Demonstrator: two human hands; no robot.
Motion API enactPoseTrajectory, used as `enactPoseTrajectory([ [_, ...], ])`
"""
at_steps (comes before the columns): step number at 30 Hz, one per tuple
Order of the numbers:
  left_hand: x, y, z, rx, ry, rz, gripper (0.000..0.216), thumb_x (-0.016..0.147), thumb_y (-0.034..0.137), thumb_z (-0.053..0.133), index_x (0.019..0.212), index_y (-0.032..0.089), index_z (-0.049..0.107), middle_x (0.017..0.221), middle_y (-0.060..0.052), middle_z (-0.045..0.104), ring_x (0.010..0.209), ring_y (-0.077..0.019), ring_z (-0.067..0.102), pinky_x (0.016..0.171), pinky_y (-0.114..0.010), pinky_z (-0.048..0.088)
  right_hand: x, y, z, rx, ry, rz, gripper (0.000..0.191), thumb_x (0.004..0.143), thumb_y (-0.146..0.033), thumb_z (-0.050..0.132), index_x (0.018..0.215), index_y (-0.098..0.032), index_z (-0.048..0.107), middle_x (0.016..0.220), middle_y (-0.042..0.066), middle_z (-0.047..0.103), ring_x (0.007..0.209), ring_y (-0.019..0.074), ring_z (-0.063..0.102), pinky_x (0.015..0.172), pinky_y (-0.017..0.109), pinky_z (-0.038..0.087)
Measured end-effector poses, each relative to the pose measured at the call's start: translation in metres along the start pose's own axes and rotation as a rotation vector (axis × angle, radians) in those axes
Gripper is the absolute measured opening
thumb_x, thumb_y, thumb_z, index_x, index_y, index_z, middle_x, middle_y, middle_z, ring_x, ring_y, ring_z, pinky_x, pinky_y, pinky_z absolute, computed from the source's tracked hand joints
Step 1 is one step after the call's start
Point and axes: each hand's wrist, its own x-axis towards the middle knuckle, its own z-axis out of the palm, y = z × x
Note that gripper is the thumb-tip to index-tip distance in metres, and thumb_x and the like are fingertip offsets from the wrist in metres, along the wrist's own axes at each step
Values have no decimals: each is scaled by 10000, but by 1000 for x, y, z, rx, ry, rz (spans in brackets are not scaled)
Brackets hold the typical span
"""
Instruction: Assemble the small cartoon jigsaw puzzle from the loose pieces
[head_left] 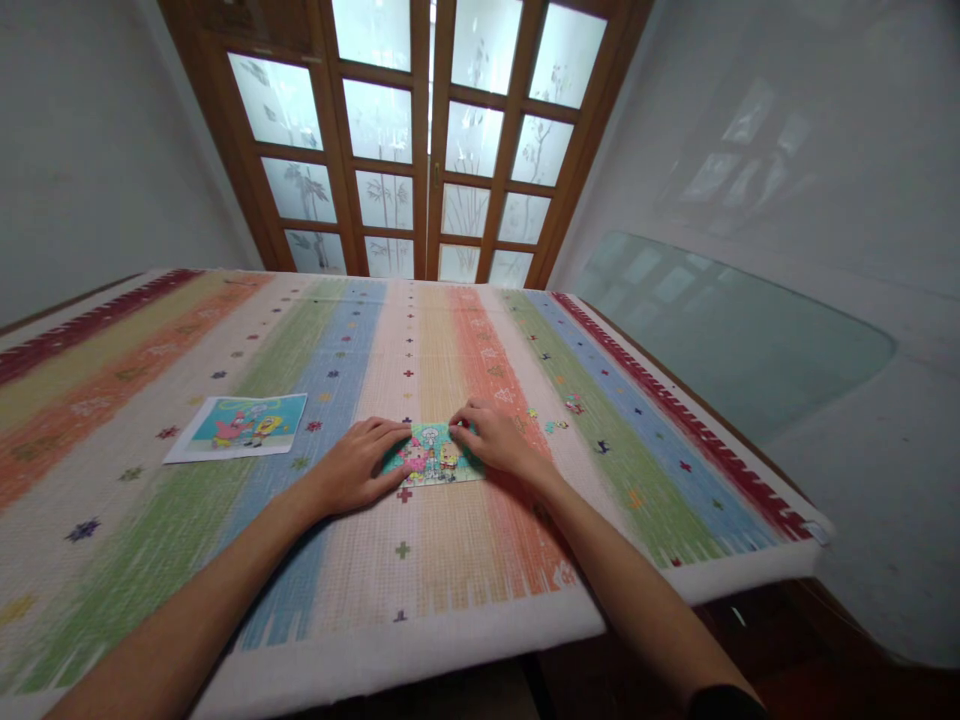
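A small cartoon jigsaw puzzle [431, 462] with a pink, a pale and a yellow figure lies flat on the striped tablecloth [360, 560]. Resting along its left side is my left hand [358, 465], thumb and fingers apart, fingertips touching the edge. My right hand [491, 437] is at the puzzle's upper right corner with thumb and fingers drawn together in a pinch. Whatever sits between those fingertips is too small and hidden to make out. Part of the puzzle's right side is covered by this hand.
A printed picture sheet [241, 428] with similar cartoon figures lies to the left. Several loose puzzle pieces [557, 427] are scattered right of my right hand, with another small colourful piece [574, 402] beyond them. Wooden glazed doors [431, 150] stand behind the table.
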Motion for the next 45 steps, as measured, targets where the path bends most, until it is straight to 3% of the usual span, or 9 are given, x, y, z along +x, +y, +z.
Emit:
enactPoseTrajectory([
  [7,0,1,-1,3,-4,5,401,1039,465,511,1328,193,570,1294,-134,666,1201,-305,600,1032,-498,489,-15,69,-56,-140,141,250,165,860,-122,639,915,-184,781,921,86,733,837,202,633,806,311,448],
  [12,1,0,-1,14,-7,11,405,1039,465,512,1328,187,572,1297,-137,665,1205,-304,598,1037,-493,485,-37,96,-86,-137,32,414,125,793,-143,678,792,-183,796,803,76,743,771,208,651,743,303,448],
  [19,1,1,-1,11,10,16,401,1037,464,524,1318,185,584,1285,-138,674,1190,-305,607,1022,-499,496,-50,103,-97,-21,-142,490,63,695,-246,793,709,-193,761,670,32,706,614,170,608,596,274,425],
  [28,1,0,0,9,7,10,387,1037,454,523,1321,196,573,1287,-131,671,1194,-298,605,1019,-493,497,-49,107,-94,130,-180,475,175,663,-263,780,739,-197,637,651,1,647,608,152,573,577,260,425],
  [33,0,0,0,2,11,14,389,1035,455,529,1316,191,577,1277,-131,676,1192,-301,607,1021,-495,499,-38,88,-88,294,-125,341,187,720,-328,762,783,-195,646,701,19,666,644,151,591,617,267,445],
  [40,1,0,-1,-2,-1,9,403,1034,458,519,1324,187,585,1297,-139,670,1200,-305,603,1029,-504,495,-11,43,-37,589,-139,223,222,796,-380,763,854,-185,674,710,22,695,608,140,604,594,264,462],
  [45,1,1,-1,-5,-3,-1,406,1027,462,526,1327,196,593,1293,-136,672,1187,-308,606,1022,-505,496,1,23,-6,535,-111,154,108,794,-234,777,838,-171,701,749,11,693,669,136,596,628,258,447],
])
